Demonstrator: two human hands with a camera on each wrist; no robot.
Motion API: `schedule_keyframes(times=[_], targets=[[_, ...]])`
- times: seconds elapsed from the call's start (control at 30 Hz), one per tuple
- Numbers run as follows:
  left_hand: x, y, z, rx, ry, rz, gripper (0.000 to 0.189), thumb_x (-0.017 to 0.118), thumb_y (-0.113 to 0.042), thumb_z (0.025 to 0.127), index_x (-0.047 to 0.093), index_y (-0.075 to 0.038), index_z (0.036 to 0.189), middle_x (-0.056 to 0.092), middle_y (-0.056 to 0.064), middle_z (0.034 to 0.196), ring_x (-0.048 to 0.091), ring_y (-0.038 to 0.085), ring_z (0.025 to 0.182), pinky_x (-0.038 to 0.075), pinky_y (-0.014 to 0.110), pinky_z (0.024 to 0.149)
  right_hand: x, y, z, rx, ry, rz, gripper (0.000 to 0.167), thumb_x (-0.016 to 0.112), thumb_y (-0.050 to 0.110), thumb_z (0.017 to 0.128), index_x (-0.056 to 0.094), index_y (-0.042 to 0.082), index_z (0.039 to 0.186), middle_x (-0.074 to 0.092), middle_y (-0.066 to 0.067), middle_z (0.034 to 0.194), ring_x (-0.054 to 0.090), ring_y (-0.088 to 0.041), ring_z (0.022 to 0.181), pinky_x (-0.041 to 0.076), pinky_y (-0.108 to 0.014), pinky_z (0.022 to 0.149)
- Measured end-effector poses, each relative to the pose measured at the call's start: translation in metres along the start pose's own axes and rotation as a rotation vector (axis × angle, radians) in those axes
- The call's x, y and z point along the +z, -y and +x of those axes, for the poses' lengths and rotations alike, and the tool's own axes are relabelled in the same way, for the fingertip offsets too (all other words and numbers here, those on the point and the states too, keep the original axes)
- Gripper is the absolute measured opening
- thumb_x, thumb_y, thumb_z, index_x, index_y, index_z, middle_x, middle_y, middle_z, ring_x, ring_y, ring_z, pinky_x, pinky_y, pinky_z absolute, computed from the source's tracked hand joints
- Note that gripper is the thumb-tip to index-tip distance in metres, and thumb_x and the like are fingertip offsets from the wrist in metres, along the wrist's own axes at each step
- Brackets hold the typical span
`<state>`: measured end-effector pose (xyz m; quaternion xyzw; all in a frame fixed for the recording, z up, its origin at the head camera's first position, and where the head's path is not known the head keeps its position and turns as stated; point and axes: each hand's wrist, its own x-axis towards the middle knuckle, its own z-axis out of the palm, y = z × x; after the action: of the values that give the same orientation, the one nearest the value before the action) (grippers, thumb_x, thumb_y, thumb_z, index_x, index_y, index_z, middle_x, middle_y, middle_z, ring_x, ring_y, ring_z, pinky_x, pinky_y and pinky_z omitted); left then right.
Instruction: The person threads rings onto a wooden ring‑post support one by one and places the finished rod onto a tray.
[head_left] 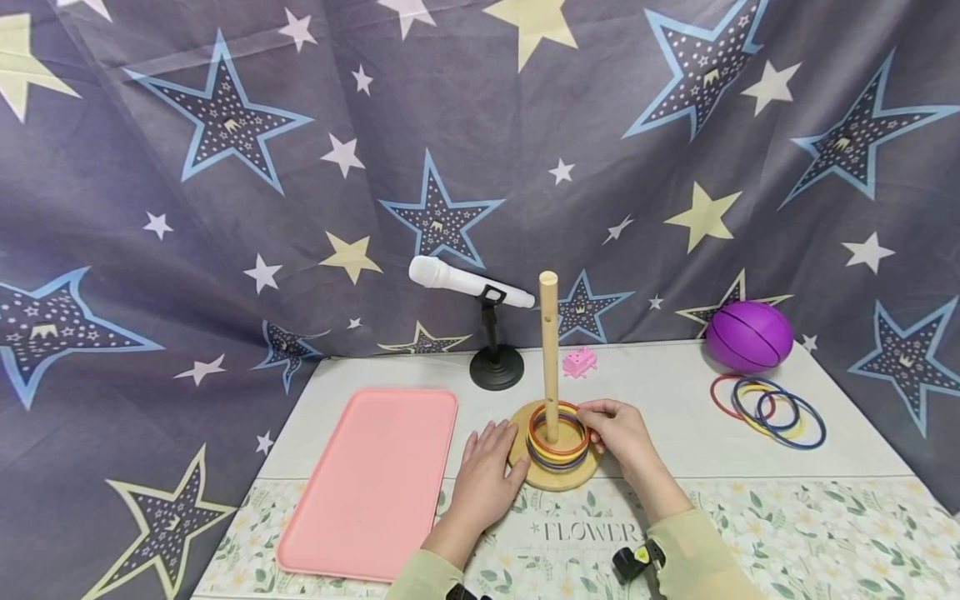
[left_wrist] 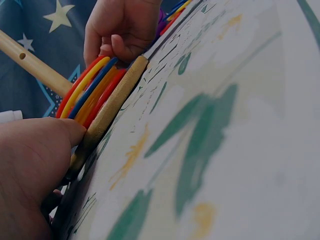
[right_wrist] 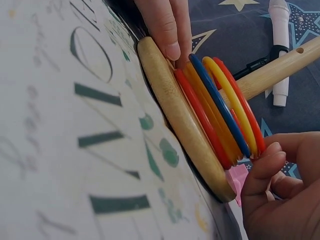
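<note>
A wooden post (head_left: 551, 350) rises from a round wooden base (head_left: 558, 481), with several coloured rings stacked around its foot. The right wrist view shows a red ring (right_wrist: 244, 99) on top, then a yellow one, a blue ring (right_wrist: 220, 102), an orange-yellow one and a lower red ring (right_wrist: 202, 117). My right hand (head_left: 622, 437) pinches the top red ring at its right side between thumb and fingers. On the left edge of the base rests my left hand (head_left: 486, 471), fingers extended, its thumb close beside the stack.
Left of the base lies a pink tray (head_left: 367, 483). Behind stand a white microphone (head_left: 472, 282) on a black stand (head_left: 497, 367) and a small pink toy (head_left: 580, 362). At the back right, a purple ball (head_left: 750, 336) sits behind several loose rings (head_left: 813, 447). A starry curtain (head_left: 480, 100) hangs behind.
</note>
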<state>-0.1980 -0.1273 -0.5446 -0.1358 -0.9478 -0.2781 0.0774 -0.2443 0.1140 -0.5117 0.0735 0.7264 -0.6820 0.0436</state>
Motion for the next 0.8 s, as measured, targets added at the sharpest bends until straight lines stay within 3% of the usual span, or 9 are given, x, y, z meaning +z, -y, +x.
schedule_keyframes(times=[0.37,0.57,0.8], targets=[[-0.001,0.0,0.0,0.003,0.005,0.006,0.057,0.065,-0.033,0.111,0.057,-0.004,0.16,0.054,0.016,0.165,0.04,0.039,0.159,0.019,0.061,0.134,-0.006,0.003,0.0,0.009,0.001,0.009,0.039,0.074,0.016,0.105,0.07,-0.008,0.135,0.067,-0.004,0.083,0.054,-0.007,0.061,0.047,-0.019,0.049],[-0.001,-0.001,0.0,-0.001,0.01,0.007,0.057,0.065,-0.033,0.111,0.057,-0.005,0.16,0.053,0.016,0.166,0.04,0.039,0.16,0.019,0.06,0.134,-0.016,0.007,0.0,0.004,-0.002,0.029,0.044,0.072,0.016,0.107,0.065,-0.009,0.142,0.067,-0.006,0.087,0.054,-0.007,0.062,0.047,-0.019,0.05],[-0.001,0.0,0.0,-0.006,0.009,0.004,0.057,0.065,-0.034,0.111,0.057,-0.005,0.16,0.053,0.016,0.166,0.04,0.038,0.16,0.019,0.06,0.134,-0.032,0.011,-0.002,-0.025,-0.012,0.036,0.045,0.072,0.015,0.108,0.062,-0.011,0.144,0.063,-0.004,0.082,0.053,-0.005,0.057,0.047,-0.019,0.048]])
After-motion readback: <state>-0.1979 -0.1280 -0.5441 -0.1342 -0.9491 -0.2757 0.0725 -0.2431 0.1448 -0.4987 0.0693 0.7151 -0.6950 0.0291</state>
